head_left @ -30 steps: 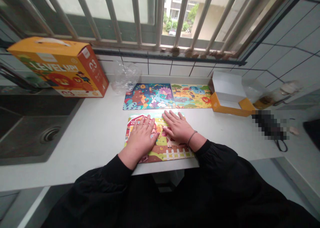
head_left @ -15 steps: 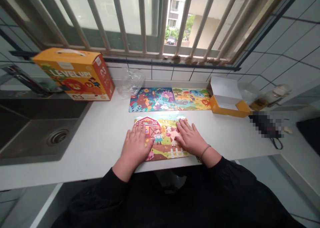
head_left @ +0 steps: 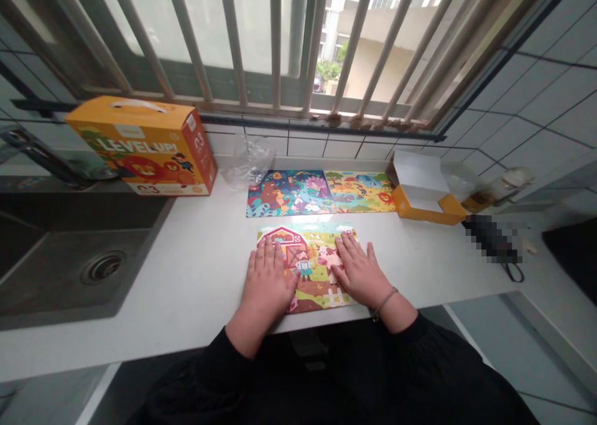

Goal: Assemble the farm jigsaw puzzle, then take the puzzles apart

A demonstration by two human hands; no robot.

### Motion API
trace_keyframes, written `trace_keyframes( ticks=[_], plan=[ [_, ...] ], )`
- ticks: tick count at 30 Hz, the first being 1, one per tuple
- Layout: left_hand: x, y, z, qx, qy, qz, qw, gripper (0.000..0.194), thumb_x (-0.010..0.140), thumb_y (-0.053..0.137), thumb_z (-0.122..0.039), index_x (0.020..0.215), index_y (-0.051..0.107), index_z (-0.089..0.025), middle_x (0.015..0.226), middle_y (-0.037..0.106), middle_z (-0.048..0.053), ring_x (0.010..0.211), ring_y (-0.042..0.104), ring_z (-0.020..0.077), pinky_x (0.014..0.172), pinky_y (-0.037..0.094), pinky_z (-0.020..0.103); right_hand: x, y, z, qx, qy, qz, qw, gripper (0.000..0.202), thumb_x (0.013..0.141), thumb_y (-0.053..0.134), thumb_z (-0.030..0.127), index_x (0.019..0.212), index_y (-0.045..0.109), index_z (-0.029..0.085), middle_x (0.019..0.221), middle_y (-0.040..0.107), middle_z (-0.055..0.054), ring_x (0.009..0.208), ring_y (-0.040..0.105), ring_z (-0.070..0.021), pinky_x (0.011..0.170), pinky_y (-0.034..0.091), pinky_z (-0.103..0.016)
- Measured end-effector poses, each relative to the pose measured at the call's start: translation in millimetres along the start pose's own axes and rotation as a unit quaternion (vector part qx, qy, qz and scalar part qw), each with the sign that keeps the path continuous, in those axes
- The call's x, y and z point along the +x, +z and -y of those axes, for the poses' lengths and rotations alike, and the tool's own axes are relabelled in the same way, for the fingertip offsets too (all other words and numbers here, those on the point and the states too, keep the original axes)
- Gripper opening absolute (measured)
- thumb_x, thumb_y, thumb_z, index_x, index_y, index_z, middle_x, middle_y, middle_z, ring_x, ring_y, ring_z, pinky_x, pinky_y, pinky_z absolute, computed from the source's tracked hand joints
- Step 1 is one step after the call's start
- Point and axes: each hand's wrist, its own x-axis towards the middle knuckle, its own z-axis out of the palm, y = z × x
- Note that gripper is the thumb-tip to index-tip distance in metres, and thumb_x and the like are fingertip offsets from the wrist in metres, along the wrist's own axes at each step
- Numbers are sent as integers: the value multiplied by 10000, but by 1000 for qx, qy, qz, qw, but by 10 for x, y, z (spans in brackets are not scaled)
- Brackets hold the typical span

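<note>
Moved apart, left hand (head_left: 267, 283) and right hand (head_left: 362, 272) lie flat on the puzzle (head_left: 308, 264), gripping nothing.

1. Window bars (head_left: 275, 45) are running above the tabletop (head_left: 196, 275).
2. Sink (head_left: 135, 269) is sitting at left, faucet (head_left: 46, 159) behind.
3. Clear plastic (head_left: 249, 163) is lying beside the LEVEL UP! box (head_left: 144, 154).
4. Bottle (head_left: 487, 195) is standing near the right wall (head_left: 545, 101).

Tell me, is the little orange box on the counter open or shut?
Open: the little orange box has its lid raised, showing white inside.
</note>
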Motion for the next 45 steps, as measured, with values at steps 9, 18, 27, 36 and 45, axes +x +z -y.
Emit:
trace_keyframes(
  ticks=[9,18,27,36,45],
  plan=[
    [-4,-2,-25,-28,-1,5,1000,880,1085,528,-553,1740,422,24,1858,284,299,1748,274,447,1428,215,583,136,-32,-37,52,8,-83,995,546,1140,481,470,1573,637,176,1713,572,-215,1541,566,-371,1338,306,-692],
    [-27,-9,-32,-46,1,-9,999,862,1083,535,-561,1739,451,-9,1842,333,288,1736,318,430,1419,235,585,107,13,-42,62,3,-109,992,516,1116,497,447,1543,672,217,1677,622,-188,1506,585,-381,1312,323,-686],
    [-45,-36,-31,-75,0,0,997,875,1088,528,-557,1750,417,3,1860,290,288,1753,275,420,1435,193,577,105,17,-69,49,3,-81,996,550,1133,454,439,1590,639,194,1740,558,-183,1582,539,-383,1317,349,-715],
    [82,14,-312,-92,34,22,995,918,1090,538,-575,1775,366,11,1883,204,284,1772,193,439,1442,170,591,164,61,-27,-35,-52,-39,997,683,1162,367,336,1817,356,143,1860,347,-191,1722,365,-381,1371,298,-678],
    [207,84,-438,-93,65,-9,994,775,1120,448,-505,1775,431,-91,1871,303,212,1764,259,379,1426,159,645,387,-17,180,-10,-108,-3,994,709,1164,375,386,1824,323,132,1878,267,-203,1755,287,-381,1375,262,-717]
  ],
)
